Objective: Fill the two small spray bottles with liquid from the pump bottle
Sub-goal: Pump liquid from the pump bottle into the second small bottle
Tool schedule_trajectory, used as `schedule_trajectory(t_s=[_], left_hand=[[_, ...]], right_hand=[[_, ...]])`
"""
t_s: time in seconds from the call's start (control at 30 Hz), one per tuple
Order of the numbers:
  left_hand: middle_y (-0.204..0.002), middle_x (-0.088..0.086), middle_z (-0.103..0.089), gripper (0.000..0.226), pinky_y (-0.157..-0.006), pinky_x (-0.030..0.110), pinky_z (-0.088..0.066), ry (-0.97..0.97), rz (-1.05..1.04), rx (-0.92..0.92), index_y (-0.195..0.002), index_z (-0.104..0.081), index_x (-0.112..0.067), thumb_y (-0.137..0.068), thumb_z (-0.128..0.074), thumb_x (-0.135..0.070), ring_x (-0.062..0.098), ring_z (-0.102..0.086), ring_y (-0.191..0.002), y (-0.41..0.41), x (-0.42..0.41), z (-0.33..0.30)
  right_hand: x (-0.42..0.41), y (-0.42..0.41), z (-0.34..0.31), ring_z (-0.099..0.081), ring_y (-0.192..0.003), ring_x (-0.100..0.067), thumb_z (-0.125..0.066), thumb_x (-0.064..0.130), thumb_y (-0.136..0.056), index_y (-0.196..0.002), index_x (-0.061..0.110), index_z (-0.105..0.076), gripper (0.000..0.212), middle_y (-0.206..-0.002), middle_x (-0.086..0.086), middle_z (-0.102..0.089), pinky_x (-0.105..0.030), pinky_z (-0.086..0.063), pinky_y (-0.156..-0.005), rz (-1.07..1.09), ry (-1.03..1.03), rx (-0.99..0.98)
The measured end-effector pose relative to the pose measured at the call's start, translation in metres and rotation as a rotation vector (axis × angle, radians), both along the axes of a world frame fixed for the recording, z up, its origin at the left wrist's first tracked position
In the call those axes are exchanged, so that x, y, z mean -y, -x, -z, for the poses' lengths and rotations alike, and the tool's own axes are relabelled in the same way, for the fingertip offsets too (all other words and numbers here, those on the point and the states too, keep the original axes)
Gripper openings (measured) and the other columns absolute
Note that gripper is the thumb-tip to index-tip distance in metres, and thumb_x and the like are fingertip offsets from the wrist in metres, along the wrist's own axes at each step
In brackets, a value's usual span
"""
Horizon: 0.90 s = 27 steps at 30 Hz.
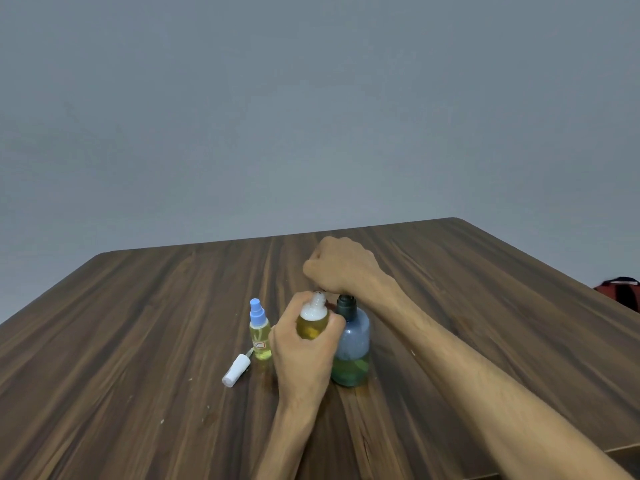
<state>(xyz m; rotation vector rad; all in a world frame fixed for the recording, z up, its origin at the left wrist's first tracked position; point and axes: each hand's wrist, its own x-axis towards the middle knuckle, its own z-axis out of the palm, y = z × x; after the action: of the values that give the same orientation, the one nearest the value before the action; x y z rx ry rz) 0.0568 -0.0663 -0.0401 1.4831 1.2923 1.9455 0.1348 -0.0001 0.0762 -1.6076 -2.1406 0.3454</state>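
Note:
My left hand [304,355] grips a small uncapped spray bottle [312,320] of yellow liquid and holds its open neck up beside the pump. My right hand [341,266] is closed over the pump head of the blue-grey pump bottle [351,348], which stands on the table with greenish liquid in its lower part. The pump nozzle is hidden under my fist. A second small spray bottle [259,330] with a blue spray top stands upright to the left, filled with yellow liquid. A loose white spray cap [235,370] lies on its side in front of it.
All of this sits on a dark wood-grain table [138,341] whose far edge meets a plain grey wall. A red and black object [620,292] shows past the table's right edge.

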Motion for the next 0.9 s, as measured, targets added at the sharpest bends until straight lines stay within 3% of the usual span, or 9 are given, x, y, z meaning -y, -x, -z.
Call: schedule_trajectory(t_s=[0.1,0.17,0.4,0.9], left_hand=[[-0.074,0.0,-0.066,0.01,-0.065,0.037,-0.054,0.007,0.01,0.011,-0.084,-0.069,-0.02,-0.082,-0.073,-0.01,0.013,-0.062,-0.07,-0.0002,0.0014,-0.0017],[-0.074,-0.001,-0.067,0.017,-0.065,0.037,-0.054,0.01,0.008,0.007,-0.085,-0.07,-0.02,-0.084,-0.075,-0.004,0.011,-0.062,-0.071,-0.0004,0.0017,-0.0016],[-0.073,0.003,-0.065,0.023,-0.064,0.041,-0.053,-0.011,-0.001,-0.004,-0.084,-0.069,-0.017,-0.084,-0.074,0.006,0.028,-0.062,-0.072,-0.0002,-0.0012,-0.0006],[-0.073,0.002,-0.065,0.02,-0.065,0.042,-0.053,-0.01,0.006,-0.003,-0.086,-0.069,-0.017,-0.085,-0.075,0.002,0.028,-0.063,-0.073,-0.0007,0.0005,-0.0017]], right_hand=[[0.0003,0.0011,0.0041,-0.046,-0.057,-0.017,-0.052,0.022,-0.086,-0.062,0.017,-0.048,0.026,-0.063,0.002,-0.052,-0.031,-0.035,-0.055,0.008,0.028,0.033],[0.0008,0.0009,0.0001,-0.043,-0.055,-0.016,-0.053,0.023,-0.086,-0.06,0.018,-0.045,0.027,-0.059,0.003,-0.048,-0.03,-0.035,-0.055,-0.008,-0.003,0.025],[0.0008,0.0017,0.0033,-0.047,-0.058,-0.018,-0.052,0.02,-0.084,-0.061,0.017,-0.047,0.023,-0.062,0.002,-0.052,-0.031,-0.035,-0.056,0.005,0.03,0.024],[0.0003,-0.0007,0.0028,-0.042,-0.056,-0.017,-0.052,0.02,-0.085,-0.06,0.018,-0.044,0.027,-0.061,0.003,-0.049,-0.031,-0.032,-0.055,0.008,0.022,-0.028]])
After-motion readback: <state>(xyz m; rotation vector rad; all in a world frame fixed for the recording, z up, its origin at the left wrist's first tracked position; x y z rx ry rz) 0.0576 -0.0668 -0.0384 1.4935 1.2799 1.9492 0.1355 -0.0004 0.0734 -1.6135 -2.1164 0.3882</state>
